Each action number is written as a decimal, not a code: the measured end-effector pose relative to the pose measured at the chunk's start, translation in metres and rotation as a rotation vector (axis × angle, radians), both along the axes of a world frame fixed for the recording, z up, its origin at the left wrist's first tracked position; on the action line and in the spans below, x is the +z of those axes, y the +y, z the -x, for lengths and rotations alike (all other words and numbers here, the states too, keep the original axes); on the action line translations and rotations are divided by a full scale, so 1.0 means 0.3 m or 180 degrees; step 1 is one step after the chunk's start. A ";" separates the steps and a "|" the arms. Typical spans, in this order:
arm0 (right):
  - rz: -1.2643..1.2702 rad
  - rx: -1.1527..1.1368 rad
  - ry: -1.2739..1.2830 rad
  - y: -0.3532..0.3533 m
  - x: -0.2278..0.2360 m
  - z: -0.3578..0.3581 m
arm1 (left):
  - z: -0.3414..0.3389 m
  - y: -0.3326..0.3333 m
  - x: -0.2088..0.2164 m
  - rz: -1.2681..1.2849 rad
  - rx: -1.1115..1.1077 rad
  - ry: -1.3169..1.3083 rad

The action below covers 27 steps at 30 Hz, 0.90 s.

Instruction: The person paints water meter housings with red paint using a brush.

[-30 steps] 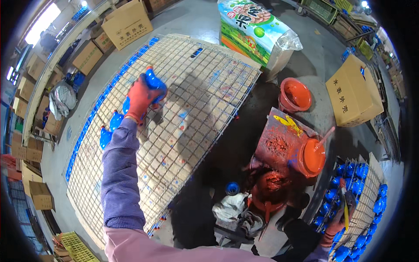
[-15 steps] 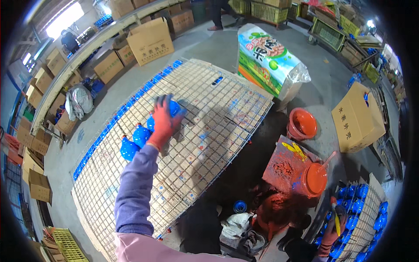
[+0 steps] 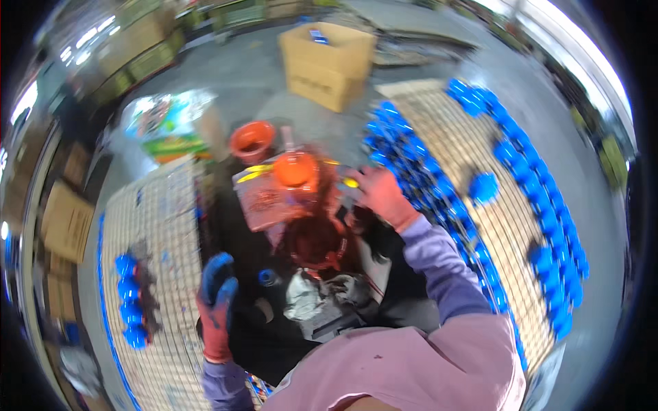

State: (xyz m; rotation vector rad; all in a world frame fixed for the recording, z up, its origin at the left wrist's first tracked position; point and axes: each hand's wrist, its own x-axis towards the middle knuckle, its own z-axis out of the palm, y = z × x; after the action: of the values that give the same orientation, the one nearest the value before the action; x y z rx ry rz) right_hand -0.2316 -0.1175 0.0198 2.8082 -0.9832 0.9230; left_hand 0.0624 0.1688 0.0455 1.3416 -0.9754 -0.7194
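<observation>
Four blue pieces (image 3: 128, 289) lie left of the parted left fingers (image 3: 220, 263); right fingers (image 3: 370, 179) blur, grip unclear.

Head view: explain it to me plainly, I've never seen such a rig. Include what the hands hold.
There is no machine. A person wears a wide fisheye camera on the head, looking down, so straight edges bend. The red-gloved left hand is open, its fingers blue-stained, with nothing visibly held. The red-gloved right hand seems to hold something yellow-ended, too blurred to name. Four rounded blue housings sit in a row on the left wire mesh; many more lie on the right wire mesh. Between are a red bucket and a red-smeared stand.
</observation>
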 end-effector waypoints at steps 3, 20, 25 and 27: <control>-0.0009 -0.0433 -0.0146 -0.001 0.043 0.183 | 0.152 -0.062 -0.142 -0.0159 -0.0404 -0.0080; 0.0363 -0.1679 0.1099 0.021 -0.178 1.039 | 0.335 -0.127 -0.424 -0.0469 -0.0900 0.0347; 0.0472 -0.1811 0.1154 -0.184 -0.222 1.065 | 0.334 -0.084 -0.415 -0.0366 -0.0858 0.0574; -0.0086 -0.1930 -0.0434 -0.227 -0.124 1.033 | 0.320 -0.072 -0.364 -0.0427 -0.0804 0.0925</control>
State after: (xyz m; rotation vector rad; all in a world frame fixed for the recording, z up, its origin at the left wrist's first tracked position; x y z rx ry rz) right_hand -0.5415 -0.1856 -0.0174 2.2424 -1.7300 1.0075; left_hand -0.0335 0.1471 -0.0637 1.1969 -0.8808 -1.1554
